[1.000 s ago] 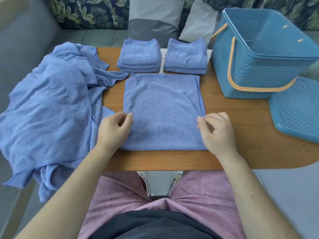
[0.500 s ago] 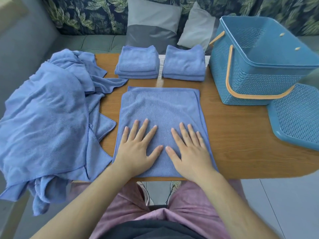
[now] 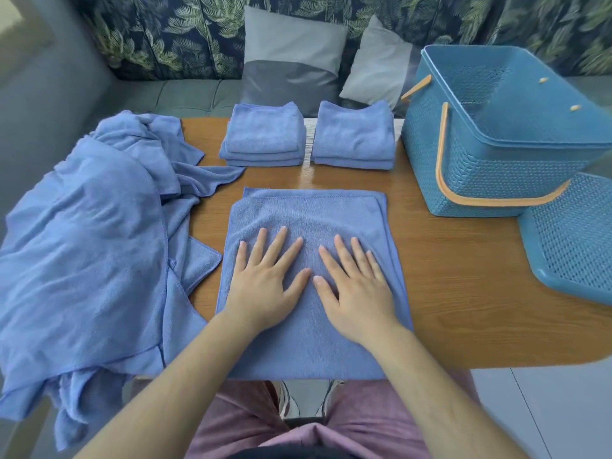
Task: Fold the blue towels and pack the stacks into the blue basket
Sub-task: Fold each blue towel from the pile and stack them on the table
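A half-folded blue towel lies flat on the wooden table in front of me. My left hand and my right hand press flat on it side by side, fingers spread and straight. Two stacks of folded blue towels, the left stack and the right stack, sit at the table's far edge. The blue basket with an orange handle stands at the right, tilted toward me, nothing visible inside.
A heap of unfolded blue towels covers the table's left side and hangs over its edge. The basket's blue lid lies at the right edge. Behind the table is a sofa with grey cushions.
Both hands left the towel's side edges and moved to its middle, now pressing flat. Between half a second ago and now they barely shifted; the view tilted down.
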### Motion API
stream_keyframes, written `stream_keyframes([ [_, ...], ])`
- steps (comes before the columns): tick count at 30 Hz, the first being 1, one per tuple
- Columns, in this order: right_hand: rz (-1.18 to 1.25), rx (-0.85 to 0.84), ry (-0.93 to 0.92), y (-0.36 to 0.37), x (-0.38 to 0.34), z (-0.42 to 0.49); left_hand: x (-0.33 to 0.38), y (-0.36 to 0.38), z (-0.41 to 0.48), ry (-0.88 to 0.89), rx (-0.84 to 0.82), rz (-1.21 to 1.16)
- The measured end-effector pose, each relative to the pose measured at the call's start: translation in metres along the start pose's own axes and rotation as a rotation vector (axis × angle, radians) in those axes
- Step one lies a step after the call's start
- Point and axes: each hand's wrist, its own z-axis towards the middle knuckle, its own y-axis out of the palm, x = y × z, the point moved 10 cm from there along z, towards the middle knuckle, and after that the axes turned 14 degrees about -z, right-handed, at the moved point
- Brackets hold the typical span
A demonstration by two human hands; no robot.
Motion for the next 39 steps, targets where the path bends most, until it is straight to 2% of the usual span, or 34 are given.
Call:
stream_keyframes([
  [4, 0.044, 0.017, 0.022, -0.002, 0.000, 0.002, 0.003, -0.002, 0.005, 0.004, 0.014, -0.051],
  [7, 0.085, 0.082, -0.044, -0.018, -0.011, 0.029, 0.018, -0.013, 0.035, 0.066, 0.087, -0.074],
  [9, 0.070, 0.068, -0.076, -0.019, -0.012, 0.048, 0.017, -0.010, 0.054, 0.032, 0.068, -0.087],
  [16, 0.045, -0.027, 0.136, 0.001, 0.060, 0.061, -0.006, 0.000, 0.052, -0.006, 0.047, -0.067],
  [18, 0.069, 0.038, 0.135, -0.006, 0.059, 0.067, -0.005, -0.001, 0.059, -0.032, 0.050, -0.071],
  [20, 0.119, 0.187, 0.088, -0.028, 0.051, 0.079, 0.010, -0.012, 0.072, 0.015, 0.131, -0.054],
  [22, 0.124, 0.267, 0.008, -0.046, 0.043, 0.099, 0.025, -0.020, 0.090, 0.068, 0.203, -0.033],
  [27, 0.112, 0.257, -0.047, -0.051, 0.046, 0.139, 0.038, -0.008, 0.140, 0.104, 0.158, 0.046],
  [32, 0.151, 0.364, 0.104, -0.042, 0.069, 0.138, 0.024, -0.012, 0.144, 0.141, 0.287, -0.119],
  [39, 0.160, 0.417, 0.075, -0.043, 0.066, 0.141, 0.028, -0.013, 0.144, 0.211, 0.317, -0.139],
])
